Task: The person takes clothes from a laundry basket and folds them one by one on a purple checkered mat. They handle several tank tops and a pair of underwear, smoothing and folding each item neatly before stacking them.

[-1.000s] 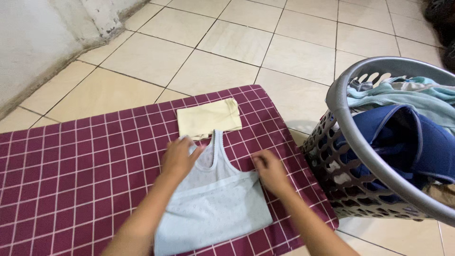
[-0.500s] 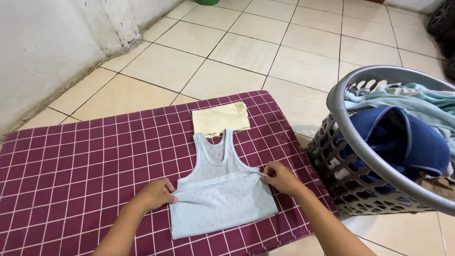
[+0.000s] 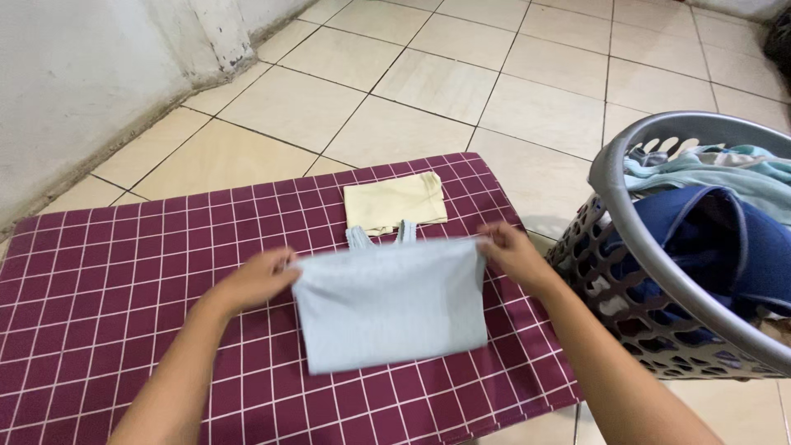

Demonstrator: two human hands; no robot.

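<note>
A pale blue sleeveless top [image 3: 391, 305] lies on a maroon checked mat [image 3: 124, 280], its lower half doubled up over the chest so only the strap tips show at the far edge. My left hand [image 3: 255, 278] pinches the folded edge at its left corner. My right hand [image 3: 511, 254] pinches the right corner of the same edge. A folded cream cloth [image 3: 394, 202] lies just beyond the top, touching its straps.
A grey perforated laundry basket [image 3: 626, 272] stands at the right of the mat, holding a dark blue garment [image 3: 725, 247] and a light teal one [image 3: 717, 173]. Beige floor tiles surround the mat. A white wall [image 3: 74, 74] runs along the left.
Both hands moved from the top's chest to its lower part, gripped it, and carried it away from me, doubling the top over itself.
</note>
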